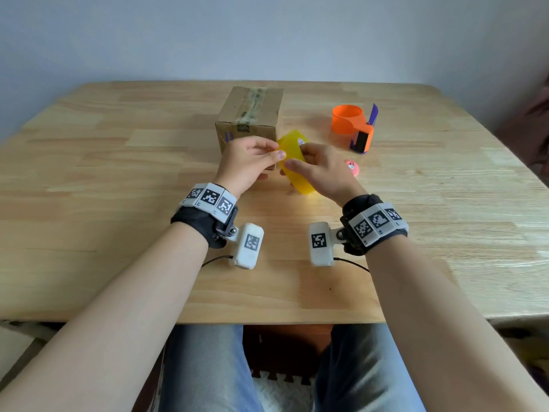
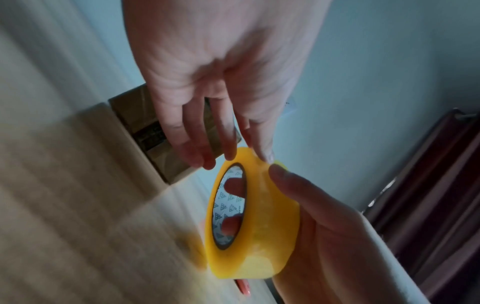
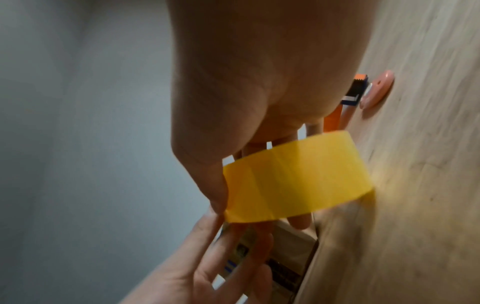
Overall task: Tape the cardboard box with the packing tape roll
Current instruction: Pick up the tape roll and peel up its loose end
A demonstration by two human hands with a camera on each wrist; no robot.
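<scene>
The packing tape roll (image 1: 294,157), yellow and translucent, is held on edge just above the counter (image 1: 118,173), at the box's 5 o'clock corner. The right hand (image 1: 322,171) grips it: fingers pass through the core, and the thumb (image 2: 293,185) lies across the outer wrap. The left hand (image 1: 248,162) meets the roll at its 10 o'clock edge, forefinger (image 2: 259,142) and thumb pinching at the tape's surface while the other fingers hang loosely spread. Whether a free end is lifted cannot be told. The cardboard box (image 1: 251,114) stands just behind the hands, with a strip of tape running along its top seam. At the box's 3 o'clock stands an orange tape dispenser (image 1: 353,124); a small pink round object (image 1: 352,168) lies near the right hand, at its 3 o'clock.
</scene>
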